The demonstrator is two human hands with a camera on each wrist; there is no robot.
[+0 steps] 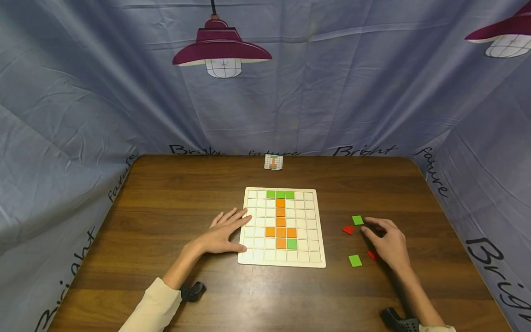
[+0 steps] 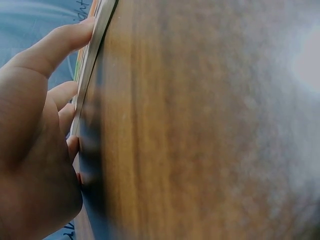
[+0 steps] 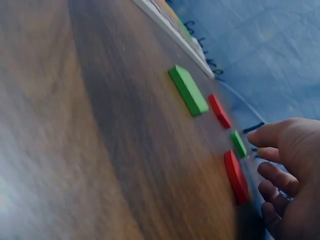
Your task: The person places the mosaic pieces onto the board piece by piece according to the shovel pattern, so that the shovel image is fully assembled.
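Observation:
A white grid board (image 1: 313, 257) lies mid-table. Three green tiles (image 1: 280, 194) line its top row. Below them runs a column of orange tiles (image 1: 280, 221) with one orange on each side lower down, and another green tile (image 1: 292, 244) sits by the column's foot. My left hand (image 1: 220, 235) rests fingers and thumb, spread, at the board's left edge. Over the table to the right, my right hand (image 1: 387, 240) holds nothing, its thumb and index apart beside a loose green square (image 1: 357, 220). A red piece (image 1: 348, 229) lies close by; another red piece (image 1: 372, 255) is partly covered by the hand.
A second loose green square (image 1: 355, 261) lies nearer the front, right of the board. A small printed card (image 1: 273, 162) with a grid picture sits at the table's back edge. Blue-grey curtains (image 1: 332, 92) enclose the wooden table (image 1: 178, 184) behind and at the sides.

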